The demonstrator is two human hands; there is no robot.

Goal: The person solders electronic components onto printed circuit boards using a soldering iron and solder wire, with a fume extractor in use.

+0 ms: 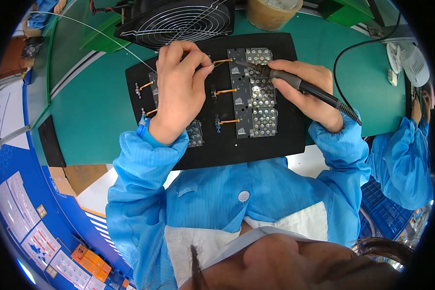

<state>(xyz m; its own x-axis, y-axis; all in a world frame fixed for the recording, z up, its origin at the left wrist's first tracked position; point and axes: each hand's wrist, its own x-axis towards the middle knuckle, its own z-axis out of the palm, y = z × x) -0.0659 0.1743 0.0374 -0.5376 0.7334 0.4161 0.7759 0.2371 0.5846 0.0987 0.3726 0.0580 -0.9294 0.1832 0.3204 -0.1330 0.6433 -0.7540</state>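
My left hand (181, 84), a blue band at its wrist, is closed in a pinch above the black mat (256, 150). A thin pale wire (101, 35), which looks like solder wire, runs from the upper left into this hand. Just beyond its fingertips, an orange flex strip (223, 61) reaches the top circuit board (237, 57) of the right-hand column. My right hand (311, 89) grips a soldering iron (295, 81) like a pen, its tip close to where that strip meets the board. Left-hand fingers hide the strip's far end and part of the left column of boards (195, 134).
Behind the mat stand a black fan (179, 29) with a wire guard and a tape roll (270, 14). The iron's black cord (336, 72) loops on the right of the green bench (92, 116). Another person's blue sleeve (403, 159) shows at far right.
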